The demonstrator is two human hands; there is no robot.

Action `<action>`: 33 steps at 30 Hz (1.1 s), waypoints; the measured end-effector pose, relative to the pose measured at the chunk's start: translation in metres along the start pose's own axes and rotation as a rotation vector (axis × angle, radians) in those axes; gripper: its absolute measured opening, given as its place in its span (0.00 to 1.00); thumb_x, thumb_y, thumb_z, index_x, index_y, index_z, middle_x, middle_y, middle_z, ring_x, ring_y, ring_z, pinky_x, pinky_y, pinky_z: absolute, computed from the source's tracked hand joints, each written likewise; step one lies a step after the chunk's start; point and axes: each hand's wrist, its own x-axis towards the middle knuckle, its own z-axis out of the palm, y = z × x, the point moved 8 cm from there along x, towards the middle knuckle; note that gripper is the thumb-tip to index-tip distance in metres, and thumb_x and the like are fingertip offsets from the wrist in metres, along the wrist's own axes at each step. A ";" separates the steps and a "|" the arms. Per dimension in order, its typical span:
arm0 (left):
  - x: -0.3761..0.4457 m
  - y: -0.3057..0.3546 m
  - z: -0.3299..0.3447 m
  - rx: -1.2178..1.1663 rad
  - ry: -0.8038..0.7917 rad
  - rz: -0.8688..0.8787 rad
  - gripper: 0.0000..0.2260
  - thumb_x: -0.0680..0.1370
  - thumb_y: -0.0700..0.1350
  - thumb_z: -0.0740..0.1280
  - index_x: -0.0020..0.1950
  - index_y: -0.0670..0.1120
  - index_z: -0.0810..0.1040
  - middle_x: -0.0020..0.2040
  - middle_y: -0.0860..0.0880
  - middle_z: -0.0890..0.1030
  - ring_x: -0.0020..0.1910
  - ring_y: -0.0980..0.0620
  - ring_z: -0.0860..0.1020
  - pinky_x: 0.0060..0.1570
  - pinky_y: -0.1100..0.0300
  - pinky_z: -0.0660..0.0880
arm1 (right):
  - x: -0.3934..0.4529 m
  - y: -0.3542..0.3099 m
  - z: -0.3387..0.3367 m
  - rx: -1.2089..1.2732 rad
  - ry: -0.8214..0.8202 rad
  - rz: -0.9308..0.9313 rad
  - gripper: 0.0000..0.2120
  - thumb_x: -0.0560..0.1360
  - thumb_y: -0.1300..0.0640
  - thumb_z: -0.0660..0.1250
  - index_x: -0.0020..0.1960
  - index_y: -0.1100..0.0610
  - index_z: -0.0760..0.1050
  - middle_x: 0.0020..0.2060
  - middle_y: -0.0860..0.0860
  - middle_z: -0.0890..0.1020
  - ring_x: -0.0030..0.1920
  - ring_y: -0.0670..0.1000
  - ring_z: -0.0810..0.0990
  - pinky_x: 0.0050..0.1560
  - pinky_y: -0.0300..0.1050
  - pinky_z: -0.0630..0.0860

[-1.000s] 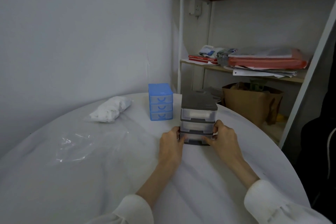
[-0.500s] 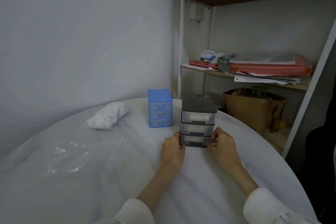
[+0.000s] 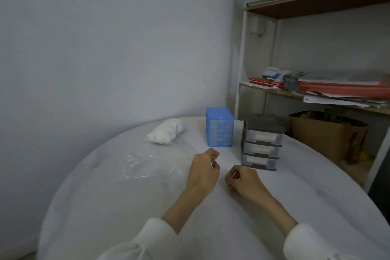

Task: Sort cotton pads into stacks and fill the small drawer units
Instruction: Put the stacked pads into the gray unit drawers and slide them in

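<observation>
White cloth covers the round table (image 3: pixel 105 196), which stands in a corner against a plain pale wall. Both hands hover over the cloth near the middle of the table, close together but apart from each other. The left hand (image 3: pixel 203 172) has its fingers loosely curled with nothing in them, and it sits just in front of the blue drawer unit (image 3: pixel 220 127) without touching it. The right hand (image 3: pixel 244 181) is also loosely curled and holds nothing; it lies just in front of the grey drawer unit's (image 3: pixel 262 145) lower left corner, not in contact with it. White sleeves (image 3: pixel 152 240) cover both forearms up to above the wrists.

The grey drawer unit stands upright with three clear drawers, all pushed in, and white pads show through their fronts. The blue drawer unit stands upright just beside it, to the left and a little farther back, its three drawers also pushed in. A bag of cotton pads (image 3: pixel 166 134) lies on its side to the left of the blue unit, near the table's far edge. Crumpled clear plastic wrap (image 3: pixel 143 162) lies flat on the cloth, nearer than the bag and left of the left hand.

Behind the table to the right, a shelf rack (image 3: pixel 242 59) carries piles of papers and red folders (image 3: pixel 341 88), and a brown paper bag (image 3: pixel 325 133) sits below them
</observation>
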 end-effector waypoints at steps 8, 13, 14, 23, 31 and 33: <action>-0.012 -0.023 -0.151 -0.041 0.372 0.151 0.11 0.72 0.31 0.63 0.46 0.46 0.78 0.42 0.50 0.82 0.42 0.50 0.80 0.44 0.62 0.74 | 0.002 -0.082 0.074 0.242 -0.108 0.068 0.20 0.78 0.43 0.57 0.50 0.60 0.74 0.42 0.53 0.80 0.37 0.50 0.81 0.39 0.42 0.77; -0.006 -0.102 -0.222 0.524 0.432 -0.312 0.17 0.78 0.41 0.59 0.67 0.49 0.69 0.67 0.47 0.71 0.68 0.47 0.64 0.68 0.47 0.55 | 0.004 -0.115 0.117 0.170 -0.150 0.071 0.19 0.76 0.40 0.60 0.51 0.57 0.69 0.47 0.54 0.79 0.45 0.55 0.82 0.51 0.51 0.79; -0.008 -0.120 -0.225 0.545 0.360 -0.399 0.18 0.79 0.42 0.58 0.69 0.48 0.66 0.70 0.46 0.67 0.71 0.46 0.60 0.70 0.43 0.50 | 0.005 -0.121 0.126 0.187 -0.168 0.073 0.19 0.76 0.41 0.60 0.51 0.57 0.70 0.47 0.54 0.79 0.43 0.53 0.82 0.49 0.49 0.80; -0.033 -0.177 -0.225 0.320 0.239 -0.625 0.23 0.80 0.44 0.56 0.74 0.44 0.54 0.66 0.42 0.71 0.66 0.41 0.68 0.64 0.49 0.61 | 0.020 -0.145 0.168 0.227 -0.195 0.061 0.10 0.77 0.51 0.60 0.46 0.59 0.72 0.41 0.52 0.76 0.42 0.52 0.75 0.47 0.45 0.72; -0.029 -0.169 -0.221 -0.017 0.347 -0.523 0.13 0.80 0.43 0.60 0.62 0.38 0.72 0.61 0.42 0.76 0.58 0.44 0.74 0.57 0.57 0.69 | 0.027 -0.141 0.143 0.498 0.016 0.075 0.10 0.75 0.54 0.65 0.37 0.52 0.69 0.52 0.56 0.72 0.45 0.53 0.72 0.39 0.44 0.69; -0.027 -0.157 -0.213 -0.142 0.345 -0.490 0.10 0.79 0.42 0.61 0.57 0.38 0.73 0.56 0.42 0.77 0.51 0.46 0.74 0.49 0.60 0.69 | 0.028 -0.140 0.131 0.602 0.012 0.061 0.12 0.76 0.57 0.63 0.35 0.54 0.66 0.42 0.53 0.72 0.38 0.49 0.68 0.36 0.41 0.63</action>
